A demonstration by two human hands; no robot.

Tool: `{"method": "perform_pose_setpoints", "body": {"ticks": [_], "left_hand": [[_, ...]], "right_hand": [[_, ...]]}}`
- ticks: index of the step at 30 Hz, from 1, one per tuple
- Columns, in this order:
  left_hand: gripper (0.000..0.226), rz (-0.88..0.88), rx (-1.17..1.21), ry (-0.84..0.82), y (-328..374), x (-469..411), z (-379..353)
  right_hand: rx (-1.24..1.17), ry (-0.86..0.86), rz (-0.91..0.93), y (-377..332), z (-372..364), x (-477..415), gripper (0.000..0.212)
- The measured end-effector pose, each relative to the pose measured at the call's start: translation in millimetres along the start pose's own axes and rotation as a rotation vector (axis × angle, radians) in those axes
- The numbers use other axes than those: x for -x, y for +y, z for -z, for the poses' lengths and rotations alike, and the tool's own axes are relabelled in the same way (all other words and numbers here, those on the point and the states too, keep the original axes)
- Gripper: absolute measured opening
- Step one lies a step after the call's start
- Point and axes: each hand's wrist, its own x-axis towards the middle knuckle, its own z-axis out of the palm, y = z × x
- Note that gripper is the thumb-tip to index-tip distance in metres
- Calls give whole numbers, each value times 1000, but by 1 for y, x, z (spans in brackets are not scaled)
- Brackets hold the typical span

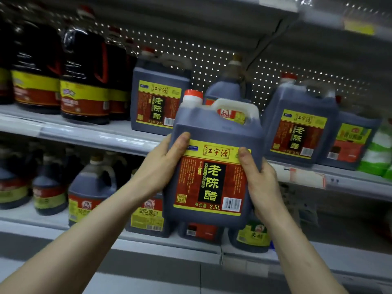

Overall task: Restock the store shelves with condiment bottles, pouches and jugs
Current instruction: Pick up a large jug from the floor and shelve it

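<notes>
A dark 2.5L vinegar jug (214, 162) with a red cap, white handle and red-and-yellow label is held upright in front of the shelves. My left hand (161, 164) grips its left side, thumb on the front. My right hand (261, 183) grips its right side, thumb on the label's top corner. The jug hangs level with the edge of the middle shelf (101, 134), before a gap between two matching jugs, one on the left (158, 98) and one on the right (299, 126).
Tall dark bottles with red handles (82, 81) fill the middle shelf's left. A smaller jug (228, 85) stands behind the gap. A green pack (377, 153) sits far right. The lower shelf (148, 242) carries several soy sauce jugs. Another shelf hangs overhead.
</notes>
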Motion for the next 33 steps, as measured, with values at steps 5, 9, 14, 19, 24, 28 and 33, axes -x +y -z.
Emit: {"method": "perform_pose_setpoints", "body": {"ticks": [5, 9, 14, 19, 24, 28, 33], "left_hand": [[59, -88, -31, 77, 17, -31, 50], [53, -151, -74, 112, 30, -58, 89], [54, -232, -60, 64, 38, -89, 129], [49, -283, -61, 66, 40, -117, 148], [54, -283, -56, 73, 30, -137, 160], [54, -262, -74, 57, 21, -147, 165], [66, -226, -130, 109, 12, -157, 167]], "right_hand": [[-4, 41, 118, -19, -51, -42, 69], [-7, 14, 180, -34, -90, -73, 67], [-12, 2, 242, -46, -129, -103, 69], [68, 26, 254, -58, -146, -126, 70], [128, 52, 248, -58, -159, -137, 59], [177, 78, 246, -51, -164, -142, 43], [214, 77, 267, -43, -170, -146, 49]]}}
